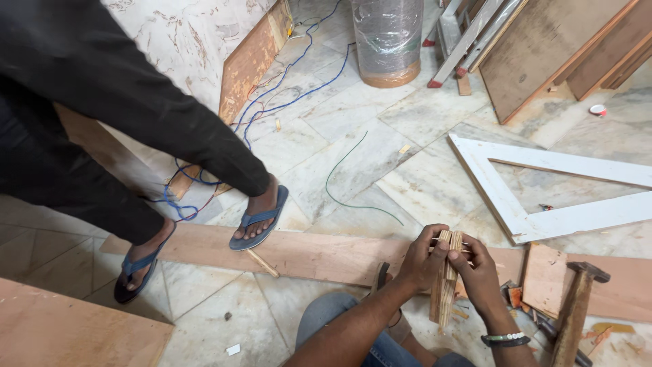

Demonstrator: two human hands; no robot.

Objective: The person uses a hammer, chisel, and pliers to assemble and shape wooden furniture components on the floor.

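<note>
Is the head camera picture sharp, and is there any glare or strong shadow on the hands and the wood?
Head view: even, soft light, no strong shadows; left hand and right hand are sharp on the bundle of wood strips; faint sheen on the marble floor and the wrapped roll; straight edges bend slightly near the corners.

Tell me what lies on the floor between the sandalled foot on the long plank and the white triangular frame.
In the head view, a loose green wire curls across bare marble tiles between the foot and the white frame.

The single head-worn view looks steeply down, close above the hands, across the marble floor (pixel 353 109) ahead.
</note>
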